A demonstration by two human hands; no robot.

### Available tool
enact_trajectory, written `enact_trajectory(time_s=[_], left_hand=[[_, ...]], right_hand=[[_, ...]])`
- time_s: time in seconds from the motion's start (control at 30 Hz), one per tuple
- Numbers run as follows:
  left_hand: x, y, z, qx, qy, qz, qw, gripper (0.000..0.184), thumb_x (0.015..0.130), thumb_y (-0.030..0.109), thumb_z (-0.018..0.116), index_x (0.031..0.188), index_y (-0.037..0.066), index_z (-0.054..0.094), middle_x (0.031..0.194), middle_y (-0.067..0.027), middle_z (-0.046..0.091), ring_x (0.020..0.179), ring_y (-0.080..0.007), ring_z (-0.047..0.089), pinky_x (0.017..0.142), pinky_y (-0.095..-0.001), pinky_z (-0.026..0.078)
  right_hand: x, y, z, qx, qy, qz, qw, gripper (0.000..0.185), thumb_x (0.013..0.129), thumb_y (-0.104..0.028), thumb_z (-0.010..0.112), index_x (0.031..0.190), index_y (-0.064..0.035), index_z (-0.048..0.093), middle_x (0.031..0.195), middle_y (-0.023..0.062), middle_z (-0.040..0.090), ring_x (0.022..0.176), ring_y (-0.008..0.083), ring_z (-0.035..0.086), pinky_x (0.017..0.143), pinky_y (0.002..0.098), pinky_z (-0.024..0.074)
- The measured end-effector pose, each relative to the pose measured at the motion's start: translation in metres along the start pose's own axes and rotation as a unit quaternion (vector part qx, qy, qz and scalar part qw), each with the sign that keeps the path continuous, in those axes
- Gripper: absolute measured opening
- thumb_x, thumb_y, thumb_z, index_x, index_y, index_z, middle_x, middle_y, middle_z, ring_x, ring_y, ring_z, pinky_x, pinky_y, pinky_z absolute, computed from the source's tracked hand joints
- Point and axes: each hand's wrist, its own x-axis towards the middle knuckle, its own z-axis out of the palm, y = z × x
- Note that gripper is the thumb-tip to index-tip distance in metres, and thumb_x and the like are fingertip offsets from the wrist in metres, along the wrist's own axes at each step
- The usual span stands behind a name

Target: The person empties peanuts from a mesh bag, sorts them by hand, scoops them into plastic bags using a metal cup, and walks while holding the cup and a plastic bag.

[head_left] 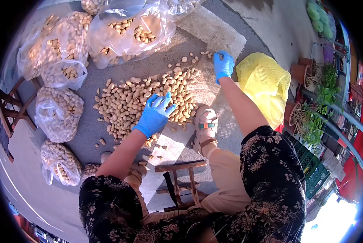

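Note:
A broad pile of peanuts in their shells (124, 99) lies on the grey ground. My left hand (154, 115), in a blue glove, is over the right part of the pile with its fingers spread. Whether its fingertips touch the peanuts is hard to tell. My right hand (224, 65), also in a blue glove, is beyond the pile's far right edge, near a few stray peanuts and a flat grey slab (214, 30). Its fingers are bent and pressed together, and anything in them is too small to make out. A yellow mesh bag (262, 81) lies just right of it.
Clear plastic bags of peanuts (59, 113) line the left side, with a larger open one (128, 36) behind the pile. My shoe (206, 127) is at the pile's right edge. A wooden stool (181, 165) is below. Potted plants (301, 73) and green crates (313, 170) stand right.

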Motion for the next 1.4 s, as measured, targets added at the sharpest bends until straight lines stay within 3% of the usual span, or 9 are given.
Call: enact_trajectory(time_s=[0.13, 0.3, 0.6, 0.77, 0.9, 1.0, 1.2, 1.3, 1.4], left_hand=[[0.026, 0.048, 0.07, 0.056, 0.002, 0.112, 0.992, 0.033, 0.078, 0.021, 0.055, 0.11, 0.019, 0.061, 0.14, -0.0116, 0.037, 0.119, -0.0222, 0.043, 0.107, -0.0442, 0.022], [0.056, 0.055, 0.063, 0.058, -0.192, 0.051, 0.978, 0.046, 0.073, 0.033, 0.062, 0.116, 0.02, 0.057, 0.144, -0.0085, 0.03, 0.132, -0.0217, 0.028, 0.11, -0.0466, 0.013], [0.02, -0.001, 0.09, 0.084, 0.019, 0.067, 0.994, 0.027, 0.079, 0.026, 0.05, 0.102, 0.022, 0.063, 0.119, -0.0044, 0.054, 0.118, -0.0203, 0.045, 0.102, -0.0537, 0.025], [-0.022, -0.027, 0.033, 0.088, -0.156, 0.045, 0.983, 0.025, 0.072, 0.019, 0.058, 0.096, 0.018, 0.063, 0.115, -0.0035, 0.054, 0.109, -0.0221, 0.047, 0.094, -0.0497, 0.033], [-0.047, -0.018, -0.019, 0.106, -0.083, -0.002, 0.991, 0.024, 0.07, 0.023, 0.062, 0.092, 0.015, 0.062, 0.118, -0.0056, 0.05, 0.112, -0.0247, 0.043, 0.098, -0.051, 0.03], [-0.055, 0.018, -0.025, 0.064, -0.007, 0.007, 0.998, 0.018, 0.073, 0.021, 0.059, 0.087, 0.011, 0.063, 0.109, -0.0083, 0.058, 0.106, -0.0228, 0.052, 0.095, -0.0448, 0.037], [-0.067, 0.099, 0.072, -0.235, -0.314, -0.186, 0.901, 0.027, 0.081, 0.03, 0.056, 0.1, 0.012, 0.063, 0.092, -0.0159, 0.064, 0.084, -0.0307, 0.062, 0.081, -0.0393, 0.048], [-0.061, 0.11, 0.117, -0.275, -0.333, -0.21, 0.877, 0.03, 0.084, 0.032, 0.051, 0.104, 0.013, 0.063, 0.097, -0.0151, 0.064, 0.087, -0.0326, 0.062, 0.08, -0.041, 0.049], [-0.056, 0.101, 0.148, -0.365, -0.232, -0.257, 0.865, 0.037, 0.084, 0.04, 0.05, 0.107, 0.015, 0.063, 0.101, -0.015, 0.064, 0.089, -0.0342, 0.061, 0.081, -0.0413, 0.048]], right_hand=[[0.034, 0.065, 0.032, 0.245, 0.017, 0.348, 0.905, 0.038, 0.071, -0.041, 0.069, 0.097, -0.0133, 0.066, 0.105, 0.0114, 0.057, 0.099, 0.0327, 0.053, 0.084, 0.0426, 0.0443], [-0.004, -0.034, 0.042, 0.182, -0.01, 0.152, 0.972, 0.034, 0.068, -0.044, 0.072, 0.091, -0.0192, 0.068, 0.108, 0.0094, 0.054, 0.106, 0.0309, 0.047, 0.093, 0.0451, 0.0366], [-0.139, -0.103, 0.046, 0.052, -0.241, -0.113, 0.963, 0.033, 0.076, -0.035, 0.064, 0.103, -0.0175, 0.063, 0.105, 0.0136, 0.054, 0.102, 0.0329, 0.048, 0.088, 0.0449, 0.0395], [-0.159, -0.104, 0.038, 0.243, -0.441, -0.168, 0.847, 0.043, 0.083, -0.035, 0.06, 0.117, -0.0101, 0.058, 0.106, 0.0174, 0.06, 0.099, 0.0283, 0.058, 0.087, 0.0366, 0.0459], [-0.128, -0.103, -0.024, 0.304, -0.566, -0.142, 0.753, 0.04, 0.091, -0.036, 0.051, 0.122, -0.0111, 0.056, 0.121, 0.0046, 0.057, 0.108, 0.015, 0.053, 0.095, 0.03, 0.0409], [-0.087, -0.075, -0.04, -0.02, -0.539, -0.22, 0.813, 0.046, 0.082, -0.047, 0.052, 0.099, -0.0073, 0.067, 0.097, 0.0137, 0.065, 0.088, 0.0279, 0.061, 0.083, 0.0326, 0.0465], [-0.106, -0.029, -0.043, -0.411, -0.557, -0.306, 0.653, 0.046, 0.078, -0.045, 0.056, 0.098, -0.0048, 0.067, 0.095, 0.0146, 0.066, 0.089, 0.0314, 0.063, 0.078, 0.0408, 0.0495], [-0.132, -0.023, -0.029, -0.456, -0.581, -0.372, 0.562, 0.046, 0.075, -0.044, 0.058, 0.096, -0.0053, 0.068, 0.096, 0.0144, 0.066, 0.089, 0.0308, 0.064, 0.074, 0.0426, 0.0504], [-0.164, -0.019, -0.003, -0.362, -0.586, -0.398, 0.606, 0.044, 0.073, -0.043, 0.06, 0.094, -0.005, 0.069, 0.094, 0.0145, 0.067, 0.087, 0.0308, 0.064, 0.074, 0.0417, 0.0508]])
